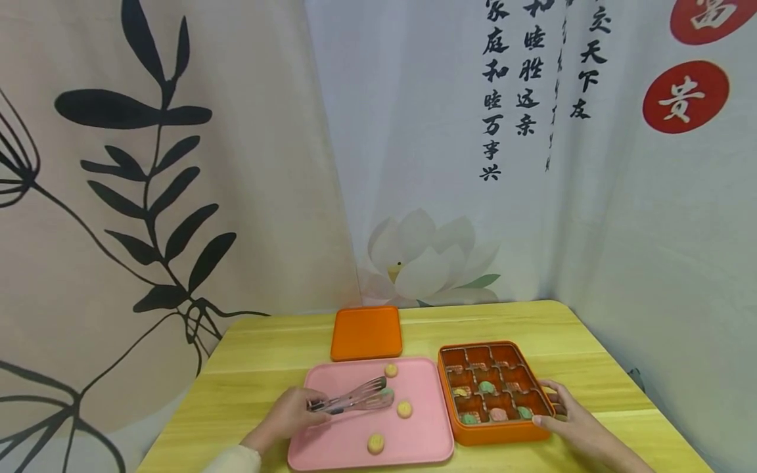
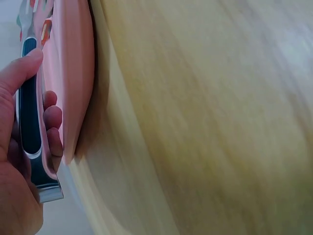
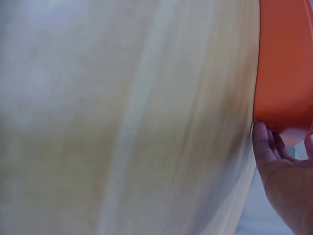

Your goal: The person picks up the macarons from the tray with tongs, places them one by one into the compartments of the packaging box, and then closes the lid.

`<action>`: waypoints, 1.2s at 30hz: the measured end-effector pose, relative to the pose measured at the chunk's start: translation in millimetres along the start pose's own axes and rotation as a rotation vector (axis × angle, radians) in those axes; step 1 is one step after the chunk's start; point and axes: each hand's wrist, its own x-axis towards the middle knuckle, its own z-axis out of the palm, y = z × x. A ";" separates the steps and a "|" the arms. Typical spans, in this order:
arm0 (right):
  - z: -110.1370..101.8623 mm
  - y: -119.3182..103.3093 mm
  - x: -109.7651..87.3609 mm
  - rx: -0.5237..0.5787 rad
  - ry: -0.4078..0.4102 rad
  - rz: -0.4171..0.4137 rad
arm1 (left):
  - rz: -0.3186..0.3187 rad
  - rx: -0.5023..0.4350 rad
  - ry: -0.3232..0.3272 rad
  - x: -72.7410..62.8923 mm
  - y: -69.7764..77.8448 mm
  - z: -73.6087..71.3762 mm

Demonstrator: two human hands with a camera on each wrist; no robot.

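My left hand point(image 1: 298, 414) grips a pair of metal tongs point(image 2: 30, 98) with dark handle insets, thumb on one arm and fingers round the other. The tong heads are over a pink tray point(image 1: 331, 453), with a pale green piece point(image 1: 387, 393) between them. Several yellow round cookies point(image 1: 405, 409) lie on the tray. At the right, my right hand point(image 1: 568, 414) holds the near right corner of an orange box point(image 1: 491, 433), thumb at the rim and fingers along the side point(image 3: 283, 63). Green, yellow and pink pieces sit in some compartments of its clear divided insert point(image 1: 486, 371).
Behind the tray lies an orange lid point(image 1: 367, 334), flat on the wood-grain table point(image 1: 278, 341). The box stands close against the tray's right edge. A printed curtain point(image 1: 414, 164) hangs behind the table.
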 end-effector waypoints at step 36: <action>-0.1 1.3 -0.6 0.043 -0.023 0.006 | -0.020 -0.001 0.031 4.1 5.8 0.9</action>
